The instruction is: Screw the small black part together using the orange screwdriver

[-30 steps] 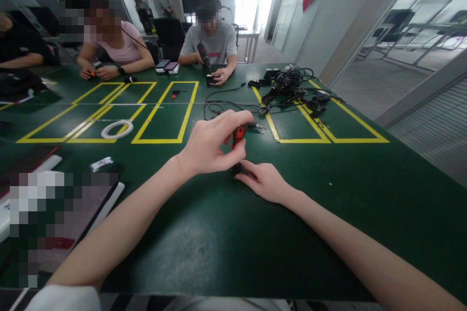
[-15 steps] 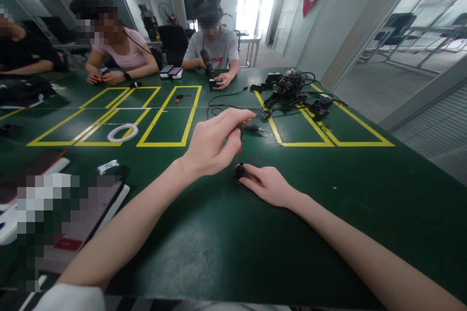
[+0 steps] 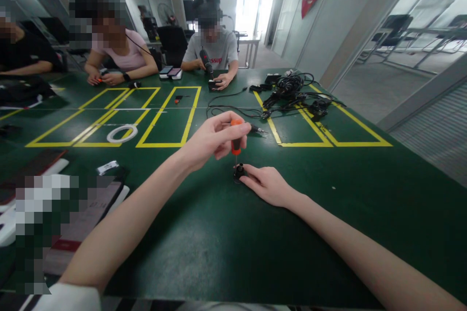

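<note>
An orange-and-black screwdriver [image 3: 237, 145] stands upright with its thin shaft pointing down. My left hand [image 3: 215, 136] is closed around its handle, thumb in front. The tip meets a small black round part [image 3: 239, 173] that has a short upright stub; exactly where it touches is too small to tell. My right hand [image 3: 268, 184] pinches this part from the right side, thumb and forefinger closed on it, holding it against the green table [image 3: 277, 262].
Behind my left hand lies a dark pen-like tool [image 3: 258, 129]. Black cables [image 3: 290, 90] are heaped at the back right. A white tape ring [image 3: 122, 133] lies left, with a small packet [image 3: 107, 167] nearer. Across the table a person [image 3: 213, 48] works with a power driver [image 3: 206, 61].
My left hand's fingers and thumb have turned around the screwdriver handle, which now shows plainly. The right hand and the black part stay in place.
</note>
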{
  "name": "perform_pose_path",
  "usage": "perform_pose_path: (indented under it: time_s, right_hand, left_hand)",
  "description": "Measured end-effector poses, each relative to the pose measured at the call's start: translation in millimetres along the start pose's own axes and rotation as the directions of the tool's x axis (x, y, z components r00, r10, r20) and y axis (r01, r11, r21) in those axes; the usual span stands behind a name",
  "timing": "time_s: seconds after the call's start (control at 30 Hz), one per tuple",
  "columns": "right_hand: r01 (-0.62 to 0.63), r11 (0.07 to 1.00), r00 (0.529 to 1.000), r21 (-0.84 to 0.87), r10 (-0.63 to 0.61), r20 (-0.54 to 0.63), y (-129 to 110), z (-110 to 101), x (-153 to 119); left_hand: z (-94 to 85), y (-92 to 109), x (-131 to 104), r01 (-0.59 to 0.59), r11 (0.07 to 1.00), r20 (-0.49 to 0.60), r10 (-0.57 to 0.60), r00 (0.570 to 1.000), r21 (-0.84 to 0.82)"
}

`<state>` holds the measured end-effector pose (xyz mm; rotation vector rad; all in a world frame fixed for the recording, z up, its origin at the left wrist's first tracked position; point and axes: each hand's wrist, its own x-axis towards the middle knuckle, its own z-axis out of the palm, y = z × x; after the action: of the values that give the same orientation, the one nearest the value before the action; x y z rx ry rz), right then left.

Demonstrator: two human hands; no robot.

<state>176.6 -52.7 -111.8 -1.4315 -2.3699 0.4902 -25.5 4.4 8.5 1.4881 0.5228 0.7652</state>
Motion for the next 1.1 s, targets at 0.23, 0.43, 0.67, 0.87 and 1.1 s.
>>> perform_pose_path:
  time_s: [0.23, 0.43, 0.67, 0.87, 1.1]
  right_hand:
    - [-0.001, 1.000, 1.000, -0.015, 0.001, 0.006, 1, 2, -2]
    - [-0.018, 0.999, 0.999, -0.045, 0.019, 0.029, 3, 1, -2]
    - [-0.009, 1.000, 0.999, -0.018, 0.010, 0.039, 4, -2, -2]
    - [-0.070, 0.970, 0.991, 0.234, 0.094, -0.091, -4, 2, -2]
    - [-0.035, 0.918, 0.982, 0.396, 0.104, -0.155, -3, 4, 0]
  left_hand:
    - [-3.8, 5, -2, 0.075, 0.996, 0.104, -0.069, 0.992, -0.055]
    - [-4.0, 11, -4, 0.070, 0.997, 0.034, -0.071, 0.997, 0.019]
    - [-2.4, 6, 0, 0.055, 0.998, 0.006, -0.056, 0.998, 0.038]
    - [-0.4, 1, 1, 0.044, 0.999, 0.010, -0.044, 0.999, 0.013]
    - [-3.9, 5, -1, 0.100, 0.994, 0.079, -0.096, 0.992, -0.042]
